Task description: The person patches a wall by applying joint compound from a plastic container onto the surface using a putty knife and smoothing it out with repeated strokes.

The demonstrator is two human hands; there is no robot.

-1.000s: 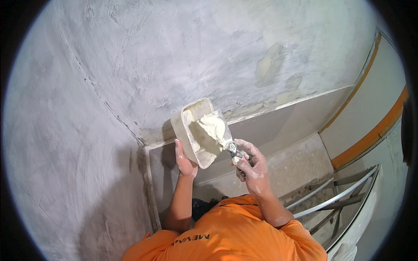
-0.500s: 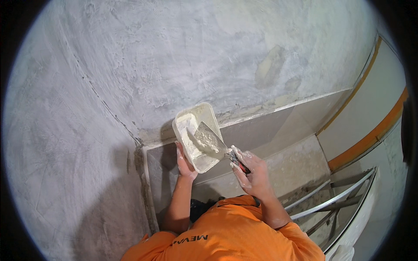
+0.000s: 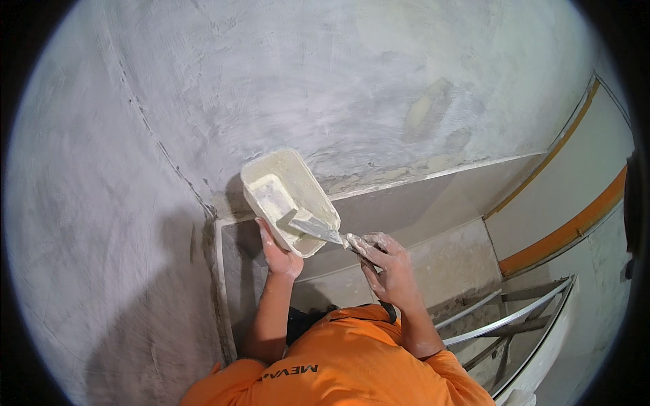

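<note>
My left hand [image 3: 279, 256] grips an off-white plastic tub [image 3: 291, 172] by its left side, tilted in front of the plastered wall. Cream filler coats the inside of the tub. A wide metal putty knife [image 3: 315, 228] has its blade in the lower part of the tub, with some filler at its edge. My right hand [image 3: 386, 267] is closed round the knife's handle, fingers smeared with white filler.
Grey plastered walls [image 3: 122, 243] meet at a corner at the left. Below runs a grey panel strip [image 3: 420, 199]. At the right are a white panel [image 3: 562, 162] with orange-brown trim and a metal frame [image 3: 514, 325] at lower right.
The tub has moved left and tilted the other way. The knife blade, earlier piled with filler, has turned and now sits lower in the tub carrying less. My right hand has turned with it.
</note>
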